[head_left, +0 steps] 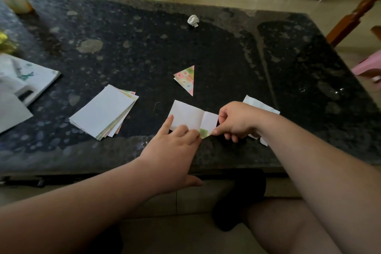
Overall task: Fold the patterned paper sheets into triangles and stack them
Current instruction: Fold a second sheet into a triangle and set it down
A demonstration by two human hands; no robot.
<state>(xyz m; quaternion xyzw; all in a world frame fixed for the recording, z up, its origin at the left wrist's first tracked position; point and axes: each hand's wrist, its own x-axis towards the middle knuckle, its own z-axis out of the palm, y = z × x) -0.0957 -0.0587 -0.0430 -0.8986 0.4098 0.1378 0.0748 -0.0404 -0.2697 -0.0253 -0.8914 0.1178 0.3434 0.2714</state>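
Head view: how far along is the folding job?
One folded triangle lies on the table. In hand: a white-side-up sheet, left hand pressing it, right hand pinching its patterned near corner. Left: the pile of unfolded sheets; no stack yet.

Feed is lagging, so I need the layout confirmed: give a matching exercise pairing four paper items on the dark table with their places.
Things: 1 pink-and-green patterned paper triangle; 2 stack of white-faced paper sheets; 3 crumpled white paper ball; 4 creased white paper sheet.
Places: a pressed by left hand, pinched by right hand; b farthest away; c left of both hands; d alone, just beyond them.
Pairs: 1-d; 2-c; 3-b; 4-a.
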